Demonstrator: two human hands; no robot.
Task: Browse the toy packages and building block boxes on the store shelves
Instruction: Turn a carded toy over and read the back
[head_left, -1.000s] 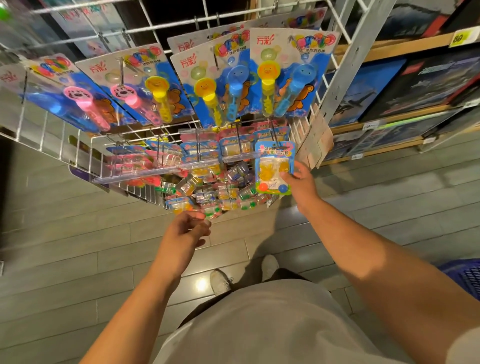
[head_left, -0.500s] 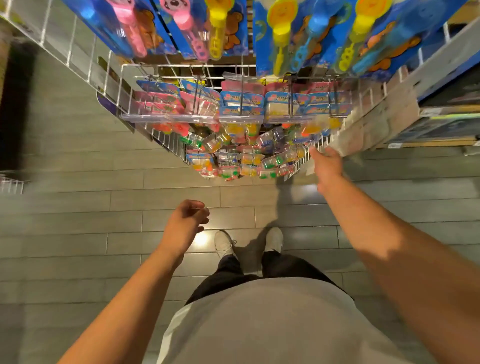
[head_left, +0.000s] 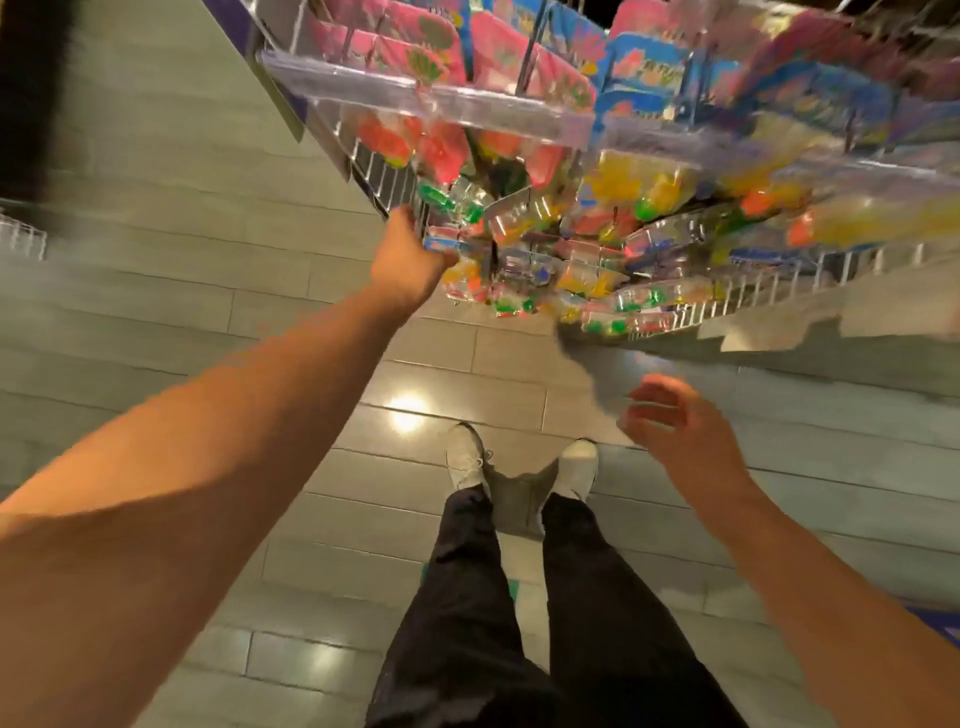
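Item 1, lower left to centre of the frame: the left hand (head_left: 408, 260), at the end of a bare outstretched arm, is seen at the near left corner of the white wire basket (head_left: 737, 291). Its fingers are hidden among the packs, so whether anything is gripped cannot be told; contact with the corner pack is likely.

Item 2, upper centre: a clear plastic rail (head_left: 431, 104) is fixed across the front of the hooks, presumably so that hung goods are kept from sliding off. Behind it, pink carded toy packages (head_left: 410, 36) are hung in rows so that their faces can be read.

Item 3, centre to right: small clear blister packs of coloured toys (head_left: 540, 260) are heaped loose in the basket, a bin layout judged suited to rummaging. They lie just beside the left hand and well above the right.

Item 4, upper right: blue carded toy packages (head_left: 644, 62), blurred; print unreadable.

Item 5, lower right: the right hand (head_left: 675, 421) is held empty over the grey tiled floor (head_left: 156, 312), fingers spread and loosely bent, apart from the basket.

No building block boxes are shown.
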